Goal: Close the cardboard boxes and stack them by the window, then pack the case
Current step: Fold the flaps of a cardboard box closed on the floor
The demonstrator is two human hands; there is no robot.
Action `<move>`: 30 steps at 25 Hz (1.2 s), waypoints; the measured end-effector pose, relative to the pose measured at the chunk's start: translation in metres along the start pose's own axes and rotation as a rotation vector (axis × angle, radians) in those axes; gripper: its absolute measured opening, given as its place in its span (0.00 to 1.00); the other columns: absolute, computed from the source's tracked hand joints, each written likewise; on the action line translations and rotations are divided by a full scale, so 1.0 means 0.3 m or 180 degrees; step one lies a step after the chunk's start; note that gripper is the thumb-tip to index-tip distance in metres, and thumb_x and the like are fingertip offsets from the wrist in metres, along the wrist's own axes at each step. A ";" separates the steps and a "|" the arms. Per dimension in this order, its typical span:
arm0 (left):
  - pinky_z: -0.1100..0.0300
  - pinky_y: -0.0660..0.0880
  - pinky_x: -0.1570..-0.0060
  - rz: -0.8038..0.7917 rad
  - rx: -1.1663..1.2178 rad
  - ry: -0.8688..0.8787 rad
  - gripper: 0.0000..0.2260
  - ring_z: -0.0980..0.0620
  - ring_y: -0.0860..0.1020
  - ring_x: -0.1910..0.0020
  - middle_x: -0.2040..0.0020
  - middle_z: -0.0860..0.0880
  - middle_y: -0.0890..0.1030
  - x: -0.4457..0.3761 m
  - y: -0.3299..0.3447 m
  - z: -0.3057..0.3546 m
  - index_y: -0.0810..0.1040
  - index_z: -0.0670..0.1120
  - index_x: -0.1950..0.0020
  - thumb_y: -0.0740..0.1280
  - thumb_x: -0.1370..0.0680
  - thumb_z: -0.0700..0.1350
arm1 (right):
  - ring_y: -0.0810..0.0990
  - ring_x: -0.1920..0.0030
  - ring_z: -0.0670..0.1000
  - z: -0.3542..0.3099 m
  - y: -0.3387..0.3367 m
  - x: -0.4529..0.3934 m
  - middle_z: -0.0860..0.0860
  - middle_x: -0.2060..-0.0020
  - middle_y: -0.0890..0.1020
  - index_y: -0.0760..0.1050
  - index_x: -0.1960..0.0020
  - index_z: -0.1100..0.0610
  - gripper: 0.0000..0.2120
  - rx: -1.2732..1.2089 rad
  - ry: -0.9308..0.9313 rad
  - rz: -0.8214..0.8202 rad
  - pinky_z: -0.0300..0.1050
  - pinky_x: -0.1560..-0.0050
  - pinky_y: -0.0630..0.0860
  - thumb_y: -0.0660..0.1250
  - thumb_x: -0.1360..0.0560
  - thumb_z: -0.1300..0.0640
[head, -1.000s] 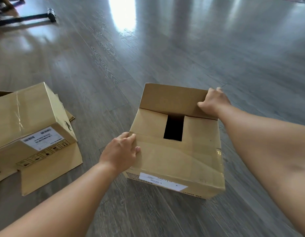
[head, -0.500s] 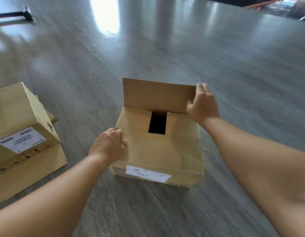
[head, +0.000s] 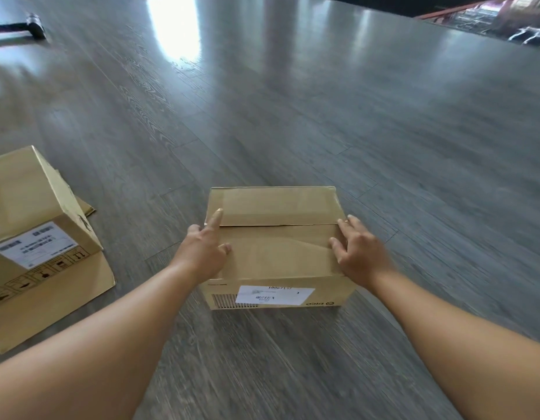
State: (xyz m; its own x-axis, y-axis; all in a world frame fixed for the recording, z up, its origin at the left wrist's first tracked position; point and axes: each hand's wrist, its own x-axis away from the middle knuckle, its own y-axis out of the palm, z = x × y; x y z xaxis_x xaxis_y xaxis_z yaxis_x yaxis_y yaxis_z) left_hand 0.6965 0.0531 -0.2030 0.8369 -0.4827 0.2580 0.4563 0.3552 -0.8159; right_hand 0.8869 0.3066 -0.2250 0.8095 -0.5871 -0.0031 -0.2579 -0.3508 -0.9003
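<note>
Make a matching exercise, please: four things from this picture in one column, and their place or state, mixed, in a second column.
Things:
1. centre box
2. left box
3. left hand
4. right hand

Places or states:
A. flaps open, lying on the floor
B. flaps folded shut
C. on the closed box's right edge
D. on the closed box's left edge, index finger straight

Pairs: 1-B, 2-A, 3-D, 4-C

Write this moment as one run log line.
box: flaps down | left hand: on top | right hand: on top | second box: open
</note>
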 end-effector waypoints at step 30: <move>0.62 0.71 0.43 0.1538 0.0697 -0.1621 0.31 0.45 0.78 0.36 0.35 0.45 0.80 0.928 -1.244 -0.203 0.75 0.47 0.28 0.69 0.32 0.44 | 0.77 0.42 0.60 -1.384 -0.636 0.197 0.56 0.43 0.76 0.67 0.27 0.51 0.23 -0.0059 -0.1443 -0.0995 0.52 0.44 0.74 0.62 0.20 0.48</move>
State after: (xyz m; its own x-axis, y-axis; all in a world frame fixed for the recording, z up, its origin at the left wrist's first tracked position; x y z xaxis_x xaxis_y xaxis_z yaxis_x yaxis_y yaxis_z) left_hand 0.7407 -0.2627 0.1417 0.9723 0.1810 0.1476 0.0063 0.6117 -0.7911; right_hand 0.7650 0.0359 0.1273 0.9941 -0.0811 0.0723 0.0254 -0.4733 -0.8805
